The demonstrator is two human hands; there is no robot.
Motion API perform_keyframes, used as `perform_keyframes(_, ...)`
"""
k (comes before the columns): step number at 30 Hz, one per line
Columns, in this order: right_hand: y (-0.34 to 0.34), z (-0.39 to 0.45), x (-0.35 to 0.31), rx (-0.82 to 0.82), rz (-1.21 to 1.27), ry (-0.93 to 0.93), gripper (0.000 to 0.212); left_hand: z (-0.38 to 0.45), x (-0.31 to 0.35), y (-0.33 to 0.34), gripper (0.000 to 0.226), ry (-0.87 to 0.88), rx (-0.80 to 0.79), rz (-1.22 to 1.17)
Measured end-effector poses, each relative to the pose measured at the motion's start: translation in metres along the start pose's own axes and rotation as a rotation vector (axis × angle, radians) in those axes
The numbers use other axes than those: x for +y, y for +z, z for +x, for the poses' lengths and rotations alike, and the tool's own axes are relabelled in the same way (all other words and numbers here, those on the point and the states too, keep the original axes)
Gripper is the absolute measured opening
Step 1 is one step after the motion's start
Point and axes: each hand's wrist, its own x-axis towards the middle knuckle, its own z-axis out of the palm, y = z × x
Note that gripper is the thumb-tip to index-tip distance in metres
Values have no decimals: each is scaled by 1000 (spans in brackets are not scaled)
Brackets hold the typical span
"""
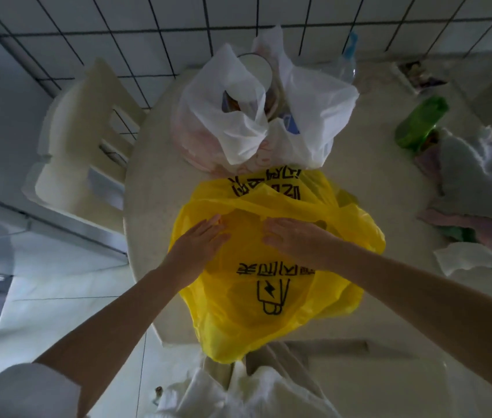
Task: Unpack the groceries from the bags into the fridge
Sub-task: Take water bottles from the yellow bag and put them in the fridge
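Note:
A yellow plastic bag (271, 285) with black print lies on the round pale table (154, 206), near its front edge. My left hand (199, 245) rests flat on the bag's upper left side, fingers apart. My right hand (296, 239) lies flat on the bag's upper right, fingers pointing left. Neither hand grips anything. Behind the yellow bag stands a white plastic bag (256, 122), its mouth open, with a round container visible inside. The yellow bag's contents are hidden.
A white chair (87, 140) stands left of the table. A green bottle (419, 122) lies at the right, with crumpled cloths and bags (477, 188) beside it. A clear bottle (344, 64) stands at the back. A tiled wall is behind.

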Motion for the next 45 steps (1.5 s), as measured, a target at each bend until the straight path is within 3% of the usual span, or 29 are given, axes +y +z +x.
perform_keyframes(2,7,1,20,-52,-87,-91,44,-1,-2,1,59,25,-61,31)
perform_keyframes(6,16,0,57,-97,-197,-221,17,-2,-13,3,50,-31,-89,161)
perform_keyframes(9,13,3,77,-124,-199,-178,32,-3,-27,0,51,-142,-73,206)
perform_keyframes(11,12,6,91,-106,-264,-140,31,-1,-32,-3,63,-222,-112,189)
perform_keyframes(14,10,8,117,-149,-260,-51,62,9,-35,-6,76,-301,-139,131)
perform_keyframes(21,18,5,141,-179,-256,-111,68,27,-45,2,76,-404,-126,73)
perform_keyframes(24,20,4,145,-209,-276,-114,71,36,-51,2,72,-485,-231,30)
perform_keyframes(27,27,2,147,-195,-296,-127,69,52,-55,0,69,-626,-257,-178)
perform_keyframes(30,31,0,146,-169,-352,-173,69,64,-48,-8,46,-771,-175,-318)
perform_keyframes(32,34,-1,145,-157,-425,-202,74,66,-33,-8,40,-828,-90,-268)
perform_keyframes(34,39,-1,140,-153,-479,-222,80,64,-16,-4,53,-882,-72,-222)
perform_keyframes(38,45,4,130,-158,-496,-216,91,62,6,5,103,-996,-226,-312)
perform_keyframes(42,48,10,129,-157,-518,-247,107,60,14,14,112,-1053,-175,-445)
perform_keyframes(45,44,8,131,-173,-543,-355,102,55,16,18,113,-1048,-133,-475)
